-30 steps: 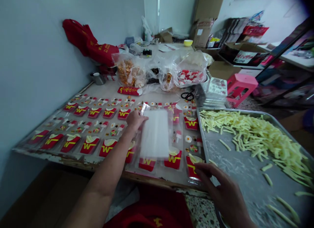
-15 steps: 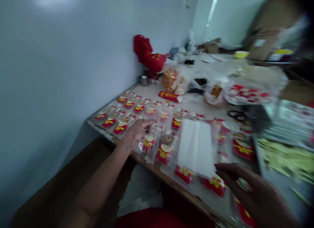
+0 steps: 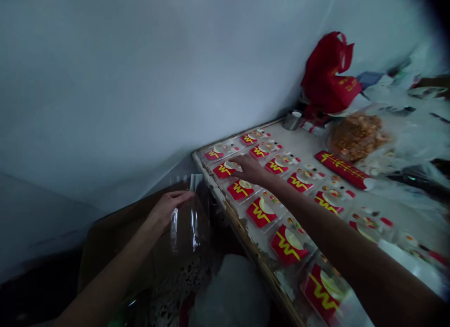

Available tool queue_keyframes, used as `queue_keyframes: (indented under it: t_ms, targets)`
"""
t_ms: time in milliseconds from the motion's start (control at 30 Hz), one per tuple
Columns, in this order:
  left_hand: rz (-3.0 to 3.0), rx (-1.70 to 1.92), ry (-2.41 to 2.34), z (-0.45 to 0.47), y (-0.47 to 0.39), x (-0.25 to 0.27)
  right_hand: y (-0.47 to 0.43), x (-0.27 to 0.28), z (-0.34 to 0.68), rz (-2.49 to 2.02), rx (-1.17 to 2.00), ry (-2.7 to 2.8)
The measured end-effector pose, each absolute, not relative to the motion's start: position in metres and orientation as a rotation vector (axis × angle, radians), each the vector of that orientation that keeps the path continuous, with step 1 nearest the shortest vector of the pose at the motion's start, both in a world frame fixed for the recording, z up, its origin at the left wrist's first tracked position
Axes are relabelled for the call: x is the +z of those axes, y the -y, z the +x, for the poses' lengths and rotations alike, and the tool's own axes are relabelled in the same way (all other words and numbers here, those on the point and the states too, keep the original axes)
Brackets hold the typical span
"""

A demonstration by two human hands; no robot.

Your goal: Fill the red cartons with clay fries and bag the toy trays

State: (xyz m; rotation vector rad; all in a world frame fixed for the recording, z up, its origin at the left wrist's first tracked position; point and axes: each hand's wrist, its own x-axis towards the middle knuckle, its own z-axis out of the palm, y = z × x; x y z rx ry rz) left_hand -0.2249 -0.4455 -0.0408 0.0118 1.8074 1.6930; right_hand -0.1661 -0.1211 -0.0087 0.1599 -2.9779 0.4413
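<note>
My left hand [image 3: 167, 207] pinches the top edge of a clear plastic sleeve [image 3: 193, 224], which hangs beside the table's edge over the dark floor area. It looks see-through, with shiny folds. Over the table's far left corner my right hand [image 3: 248, 170] reaches down, thumb and fingers apart, its fingertips at a small packet [image 3: 225, 170] with a red and yellow fries-box shape. Whether the fingertips touch it I cannot tell. Several similar flat packets [image 3: 262, 212] lie in rows along the table, each with small food-shaped pieces in clear plastic.
On the table [image 3: 277, 130] stand a metal cup [image 3: 292, 120] and a red bag [image 3: 328, 78] near the wall. A red tube-like packet [image 3: 342, 169] lies before a bag of orange-brown pieces [image 3: 362, 135]. Under the table edge are a cardboard box [image 3: 105, 238] and a pale bag [image 3: 232, 294].
The view has swung left. My left hand has moved off the table with the clear sleeve. My right hand has gone from beside a white sheet to the far left packets.
</note>
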Motion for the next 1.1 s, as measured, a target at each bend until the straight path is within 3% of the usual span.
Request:
queue_keyframes:
  t_ms: [133,400,733,1100]
  targets:
    - [0.01,1.657,-1.988,-0.245,0.446,-0.054,0.115,-0.018,-0.226,0.34,0.393,3.248]
    - [-0.079,1.635,-1.946,-0.263,0.431,-0.072,0.105,-0.013,-0.24,0.48,0.155,3.351]
    - [-0.09,1.434,-1.935,-0.275,0.442,-0.089,0.09,-0.028,-0.242,0.711,0.461,3.278]
    - [0.202,1.187,-2.031,-0.271,0.441,-0.075,0.087,-0.031,-0.247,0.71,0.254,3.246]
